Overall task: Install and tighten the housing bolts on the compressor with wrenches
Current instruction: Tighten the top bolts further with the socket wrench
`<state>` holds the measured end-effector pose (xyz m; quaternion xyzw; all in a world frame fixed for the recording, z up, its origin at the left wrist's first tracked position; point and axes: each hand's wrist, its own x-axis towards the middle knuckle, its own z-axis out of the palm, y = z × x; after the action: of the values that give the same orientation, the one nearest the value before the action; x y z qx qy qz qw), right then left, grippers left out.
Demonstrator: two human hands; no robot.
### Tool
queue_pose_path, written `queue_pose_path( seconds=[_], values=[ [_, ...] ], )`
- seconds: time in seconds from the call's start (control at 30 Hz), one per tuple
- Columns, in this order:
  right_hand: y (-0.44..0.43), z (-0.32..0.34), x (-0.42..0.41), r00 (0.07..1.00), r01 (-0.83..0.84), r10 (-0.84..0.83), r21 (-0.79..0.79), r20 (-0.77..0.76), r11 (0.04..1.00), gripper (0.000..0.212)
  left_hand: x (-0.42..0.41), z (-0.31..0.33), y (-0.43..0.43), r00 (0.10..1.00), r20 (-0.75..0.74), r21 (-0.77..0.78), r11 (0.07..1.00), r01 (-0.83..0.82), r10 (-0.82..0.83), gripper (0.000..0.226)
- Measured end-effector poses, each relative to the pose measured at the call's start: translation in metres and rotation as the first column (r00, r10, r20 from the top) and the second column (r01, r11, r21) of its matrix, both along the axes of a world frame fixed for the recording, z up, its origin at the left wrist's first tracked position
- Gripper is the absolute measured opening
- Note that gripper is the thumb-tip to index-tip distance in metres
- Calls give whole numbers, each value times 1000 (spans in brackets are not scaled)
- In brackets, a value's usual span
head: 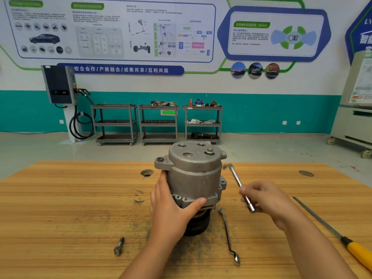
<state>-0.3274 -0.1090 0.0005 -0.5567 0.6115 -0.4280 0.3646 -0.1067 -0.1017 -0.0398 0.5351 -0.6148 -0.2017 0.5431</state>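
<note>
Bench: wood top under us.
Compressor: upright mid-bench, pulley down.
Left hand: our fingers wrapped round its body.
Right hand: fingers clamped on a wrench, raised just right of the compressor.
Loose: bolt, spanner, screwdriver — all on the bench.

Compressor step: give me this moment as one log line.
left hand grips compressor upright on table | right hand holds wrench, head blurred beside compressor | loose bolt, spare wrench on table

The compressor is showing dull grey metal above a black pulley; the tabletop is showing streaky orange-brown grain; the screwdriver handle is showing yellow.
</note>
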Motion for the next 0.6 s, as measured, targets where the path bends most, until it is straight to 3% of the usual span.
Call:
queue_pose_path(
  seconds=[0.1, 0.2, 0.33, 0.47, 0.6],
  values=[
    [1, 31, 15, 974, 55, 1, -237, 228, 970, 12, 0, 0, 0, 1000, 3, -2, 1000, 1, -1, 117],
    [3, 64, 32, 921, 58, 132, -463, 367, 885, 13, 0, -1, -1, 1000, -2, -18, 1000, 1, -1, 116],
    [1, 90, 55, 906, -6, 277, -645, 320, 764, 16, -1, -2, -1, 1000, -10, -9, 1000, 4, -4, 117],
    [-11, 88, 71, 960, -10, 201, -696, 193, 718, 19, -1, -1, 0, 1000, -10, -13, 1000, 3, -3, 115],
    [-22, 77, 77, 963, 14, 181, -708, 200, 706, 20, -1, -1, 1, 1000, 4, -47, 999, 4, -4, 105]
  ],
)
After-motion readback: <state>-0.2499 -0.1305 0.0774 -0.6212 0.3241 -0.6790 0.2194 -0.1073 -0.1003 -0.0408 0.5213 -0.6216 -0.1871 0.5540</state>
